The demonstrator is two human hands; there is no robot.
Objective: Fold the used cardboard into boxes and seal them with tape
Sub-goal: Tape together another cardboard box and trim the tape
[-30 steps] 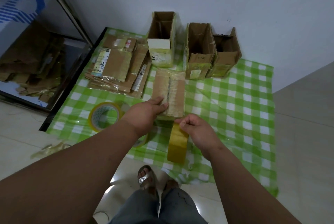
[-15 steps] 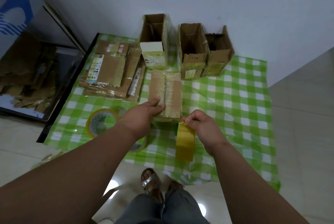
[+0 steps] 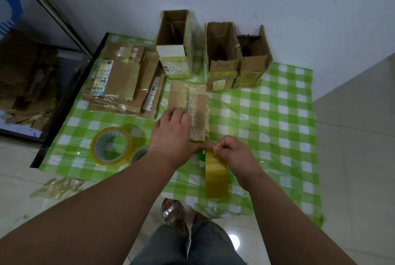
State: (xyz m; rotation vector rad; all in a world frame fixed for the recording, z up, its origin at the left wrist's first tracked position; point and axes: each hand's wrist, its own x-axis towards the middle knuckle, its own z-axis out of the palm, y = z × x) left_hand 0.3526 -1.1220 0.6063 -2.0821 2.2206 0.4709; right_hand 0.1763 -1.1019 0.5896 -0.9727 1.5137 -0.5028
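Note:
A small cardboard box (image 3: 196, 102) lies closed side up on the green checked cloth (image 3: 267, 119), its two flaps meeting along a centre seam. My left hand (image 3: 173, 132) rests flat on its near left flap, fingers straight. Just in front of the box's near end, my right hand (image 3: 233, 153) pinches the top of a yellowish tape roll (image 3: 215, 176) that stands on edge. A green-and-white object (image 3: 202, 156) shows between the two hands. A second, larger tape roll (image 3: 112, 146) lies on the cloth to the left.
Three open upright boxes (image 3: 174, 44) (image 3: 221, 55) (image 3: 253, 57) stand against the wall behind. A pile of flattened cardboard (image 3: 126, 79) lies at the back left. Crumpled tape scraps (image 3: 57, 186) lie on the floor tiles, left. My feet (image 3: 173, 211) are at the cloth's near edge.
My left hand stays pressed on the box flap. My right hand with the tape roll has moved slightly closer to the box's near end.

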